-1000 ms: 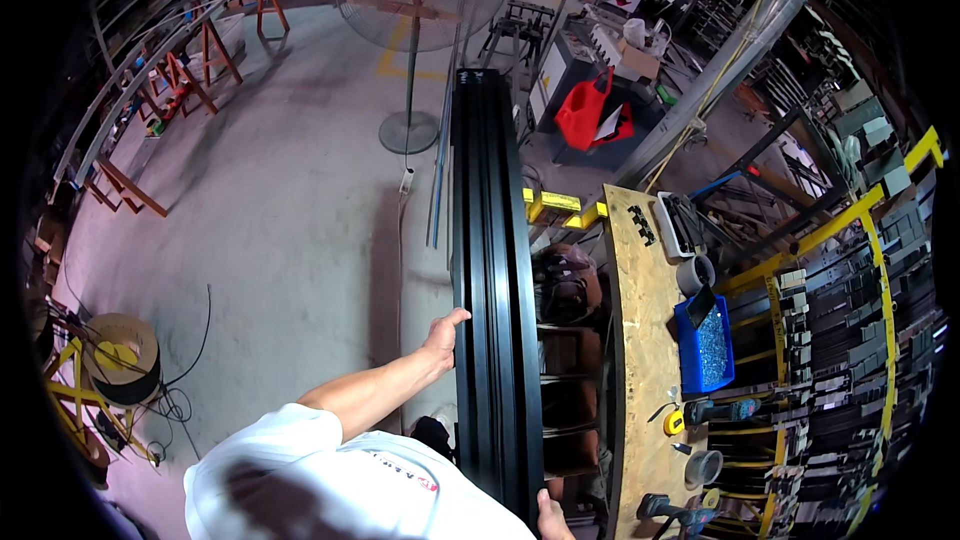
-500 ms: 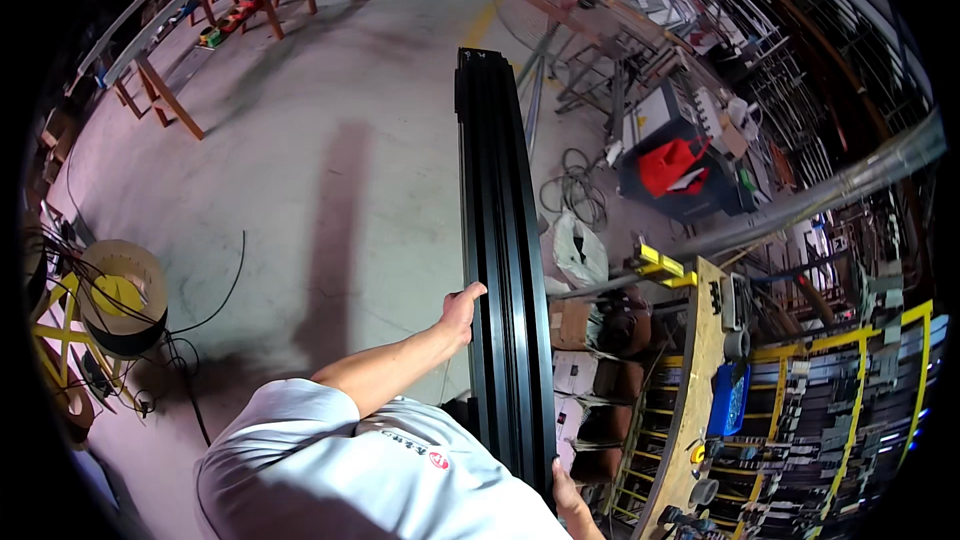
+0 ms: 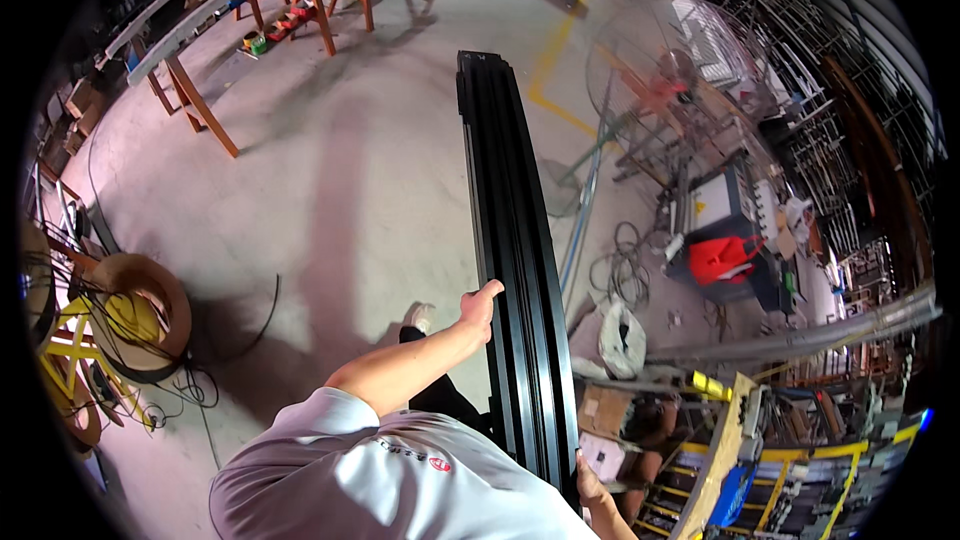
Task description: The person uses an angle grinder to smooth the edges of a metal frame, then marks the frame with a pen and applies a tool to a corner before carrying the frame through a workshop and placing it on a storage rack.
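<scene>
A long black bundle of grooved metal profiles (image 3: 522, 260) stretches away from my body, its far end out over the floor. My left hand (image 3: 480, 313) grips its left side about midway along, thumb on the upper edge and fingers hidden beneath. Closer to me, my right hand (image 3: 590, 483) holds the right side near the bottom of the view. Most of that hand's fingers are hidden under the profiles.
Wooden trestles (image 3: 190, 105) carry long rails at the far left. A cable-filled drum (image 3: 140, 315) stands at near left. On the right are a fan (image 3: 675, 70), a red bag (image 3: 722, 258), a white sack (image 3: 620, 340), cartons (image 3: 603, 455) and a wooden board (image 3: 728, 440).
The view has shifted, so the surroundings slide right and downward. My foot now shows below the left arm. Both hands keep their hold on the profiles.
</scene>
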`<state>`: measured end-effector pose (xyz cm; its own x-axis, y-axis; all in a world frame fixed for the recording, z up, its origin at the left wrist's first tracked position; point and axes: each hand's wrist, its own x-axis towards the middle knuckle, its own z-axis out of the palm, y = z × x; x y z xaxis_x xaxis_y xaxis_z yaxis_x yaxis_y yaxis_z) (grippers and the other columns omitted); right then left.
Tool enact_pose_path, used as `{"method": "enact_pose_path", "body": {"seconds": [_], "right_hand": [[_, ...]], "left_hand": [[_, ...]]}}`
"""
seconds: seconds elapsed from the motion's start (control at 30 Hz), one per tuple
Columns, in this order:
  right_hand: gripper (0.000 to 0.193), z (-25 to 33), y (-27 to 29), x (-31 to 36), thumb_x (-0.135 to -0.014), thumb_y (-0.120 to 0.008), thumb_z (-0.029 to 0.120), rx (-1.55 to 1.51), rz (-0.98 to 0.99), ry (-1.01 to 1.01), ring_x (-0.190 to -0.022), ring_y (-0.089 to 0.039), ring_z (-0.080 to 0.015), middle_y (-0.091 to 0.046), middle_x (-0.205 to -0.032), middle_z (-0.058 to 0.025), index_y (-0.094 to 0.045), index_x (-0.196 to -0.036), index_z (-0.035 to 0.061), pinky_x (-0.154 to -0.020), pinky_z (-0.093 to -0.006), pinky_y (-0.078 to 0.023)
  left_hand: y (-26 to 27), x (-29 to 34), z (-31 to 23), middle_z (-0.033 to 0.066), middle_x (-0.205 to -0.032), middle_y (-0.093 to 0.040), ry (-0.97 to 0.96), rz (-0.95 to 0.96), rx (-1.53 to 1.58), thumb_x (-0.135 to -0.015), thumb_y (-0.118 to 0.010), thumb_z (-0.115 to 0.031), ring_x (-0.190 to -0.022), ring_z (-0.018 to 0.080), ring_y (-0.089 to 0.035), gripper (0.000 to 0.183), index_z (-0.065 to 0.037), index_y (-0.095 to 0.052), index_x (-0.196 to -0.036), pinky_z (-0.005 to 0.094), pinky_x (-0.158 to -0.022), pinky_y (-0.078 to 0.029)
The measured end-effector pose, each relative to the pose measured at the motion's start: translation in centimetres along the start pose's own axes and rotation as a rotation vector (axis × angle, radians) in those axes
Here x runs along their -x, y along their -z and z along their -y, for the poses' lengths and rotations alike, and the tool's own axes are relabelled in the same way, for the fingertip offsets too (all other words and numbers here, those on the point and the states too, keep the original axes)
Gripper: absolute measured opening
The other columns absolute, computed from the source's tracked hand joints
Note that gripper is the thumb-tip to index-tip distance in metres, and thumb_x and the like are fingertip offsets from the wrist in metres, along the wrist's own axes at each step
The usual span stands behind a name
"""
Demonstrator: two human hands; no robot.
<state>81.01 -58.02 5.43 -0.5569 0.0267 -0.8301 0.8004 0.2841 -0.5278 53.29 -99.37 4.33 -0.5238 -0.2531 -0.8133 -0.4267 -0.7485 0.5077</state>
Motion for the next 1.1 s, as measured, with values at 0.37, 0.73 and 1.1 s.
{"method": "enact_pose_path", "body": {"seconds": [0.37, 0.73, 1.1], "right_hand": [[0.085, 29.3, -7.1, -18.9, -0.105, -0.041, 0.067, -0.056, 0.094, 0.04, -0.133, -0.052, -0.0247, -0.057, -0.146, -0.0156, -0.048, -0.151, -0.0045, -0.114, -0.0368, -0.039], [0.087, 59.3, -23.3, -33.9, -0.103, -0.047, 0.068, -0.105, -0.057, -0.084, -0.111, -0.063, -0.0238, -0.068, -0.125, -0.0152, -0.055, -0.142, -0.0096, -0.102, -0.0347, -0.047], [0.083, 87.0, -34.9, -41.9, -0.103, -0.049, 0.067, -0.085, -0.174, 0.033, -0.114, -0.064, -0.0252, -0.069, -0.127, -0.0166, -0.061, -0.137, -0.0077, -0.099, -0.0395, -0.05]], "left_hand": [[-11.0, -18.5, -27.1, 0.021, -0.114, -0.064, -0.062, 0.091, 0.125, -0.08, -0.077, -0.023, -0.099, 0.0305, -0.068, 0.064, 0.014, -0.048, -0.123, 0.0498, -0.082, -0.062], [-20.1, -41.2, -55.0, 0.0233, -0.133, -0.057, 0.021, 0.142, 0.099, -0.074, -0.079, -0.029, -0.122, 0.0348, -0.058, 0.086, 0.011, -0.042, -0.14, 0.05, -0.103, -0.05], [-36.9, -58.5, -76.4, 0.025, -0.125, -0.06, 0.117, 0.39, 0.125, -0.084, -0.071, -0.017, -0.107, 0.0411, -0.068, 0.065, 0.012, -0.042, -0.135, 0.0574, -0.092, -0.061]]}}
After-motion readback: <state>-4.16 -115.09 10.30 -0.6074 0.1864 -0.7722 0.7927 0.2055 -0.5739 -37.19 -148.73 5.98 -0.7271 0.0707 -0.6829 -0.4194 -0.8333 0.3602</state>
